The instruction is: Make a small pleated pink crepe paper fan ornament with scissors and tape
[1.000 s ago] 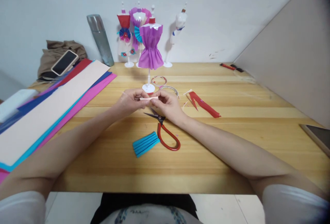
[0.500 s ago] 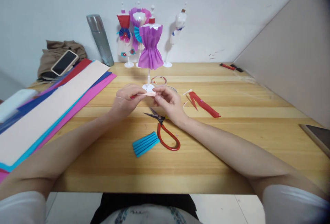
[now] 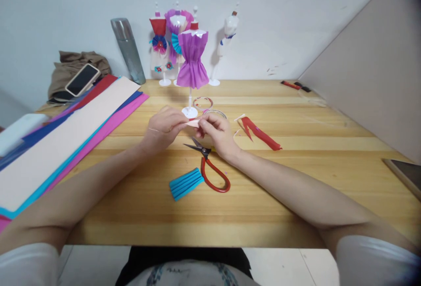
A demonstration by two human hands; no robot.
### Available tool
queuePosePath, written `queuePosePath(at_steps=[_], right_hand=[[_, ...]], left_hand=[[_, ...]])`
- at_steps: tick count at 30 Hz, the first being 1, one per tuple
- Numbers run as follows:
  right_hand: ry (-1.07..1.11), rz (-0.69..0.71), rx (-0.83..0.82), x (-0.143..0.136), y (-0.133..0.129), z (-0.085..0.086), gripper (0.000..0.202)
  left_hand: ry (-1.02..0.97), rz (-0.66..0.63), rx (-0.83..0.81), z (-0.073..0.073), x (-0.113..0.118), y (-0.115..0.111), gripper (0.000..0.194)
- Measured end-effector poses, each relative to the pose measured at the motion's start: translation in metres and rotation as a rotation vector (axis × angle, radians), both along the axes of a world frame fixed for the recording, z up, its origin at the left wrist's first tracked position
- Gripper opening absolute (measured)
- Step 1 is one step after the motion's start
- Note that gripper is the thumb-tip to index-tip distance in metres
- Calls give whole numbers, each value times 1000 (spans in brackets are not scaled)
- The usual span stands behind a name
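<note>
Between my two hands is a small pleated pale pink paper piece (image 3: 194,123) with a bit of red at its upper edge. My left hand (image 3: 166,126) pinches its left end, and my right hand (image 3: 217,133) pinches the right end. Just below them lie scissors (image 3: 213,176) with red handles, blades apart. Beside the handles rests a pleated blue paper piece (image 3: 186,184). Behind my hands stands a small dress form in a purple paper dress (image 3: 193,60). A red paper strip (image 3: 261,134) lies to the right.
Long coloured paper sheets (image 3: 75,123) cover the left side, near a phone (image 3: 83,80) and a grey bottle (image 3: 128,51). More dressed forms (image 3: 158,49) stand by the wall. Tape rolls (image 3: 203,102) lie behind my hands. A dark-topped object (image 3: 404,174) is at the right edge.
My fingers have shifted slightly on the pale pink piece, and more of its pleats and red edge show. My right hand sits a little lower, uncovering more of the nearer tape roll.
</note>
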State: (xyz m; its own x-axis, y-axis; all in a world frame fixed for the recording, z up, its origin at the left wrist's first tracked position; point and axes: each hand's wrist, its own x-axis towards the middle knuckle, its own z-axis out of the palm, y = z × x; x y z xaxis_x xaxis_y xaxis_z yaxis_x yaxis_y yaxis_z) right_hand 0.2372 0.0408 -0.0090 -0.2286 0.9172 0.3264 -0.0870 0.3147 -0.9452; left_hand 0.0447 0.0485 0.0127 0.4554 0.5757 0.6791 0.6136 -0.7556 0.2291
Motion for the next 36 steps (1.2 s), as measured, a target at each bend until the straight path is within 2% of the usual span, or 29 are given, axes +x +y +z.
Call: queuePosePath(at_steps=[4, 6, 8, 11, 17, 21, 24, 30, 36], right_hand=[[-9, 32, -5, -1, 0, 1, 27], [-9, 31, 39, -3, 0, 1, 37], [-33, 5, 112, -4, 0, -1, 42], [-105, -41, 193, -4, 2, -3, 29], [-173, -58, 197, -1, 5, -6, 20], [-255, -67, 253, -1, 1, 0, 16], [-272, -81, 269, -1, -1, 2, 12], [-294, -81, 264, -1, 0, 1, 11], [-271, -87, 218, -1, -1, 1, 13]], left_hand=[[1, -29, 48, -2, 1, 1, 22], [-30, -30, 18, -2, 3, -1, 20], [-101, -35, -81, -2, 5, -4, 16], [-227, -65, -277, -4, 8, -7, 10], [-364, -102, -505, -6, 10, -6, 12], [-338, -42, -475, -4, 8, -6, 10], [-316, -56, -446, -4, 8, -6, 10], [-321, -82, -465, -5, 11, -8, 15], [-335, -37, -491, -3, 13, -8, 16]])
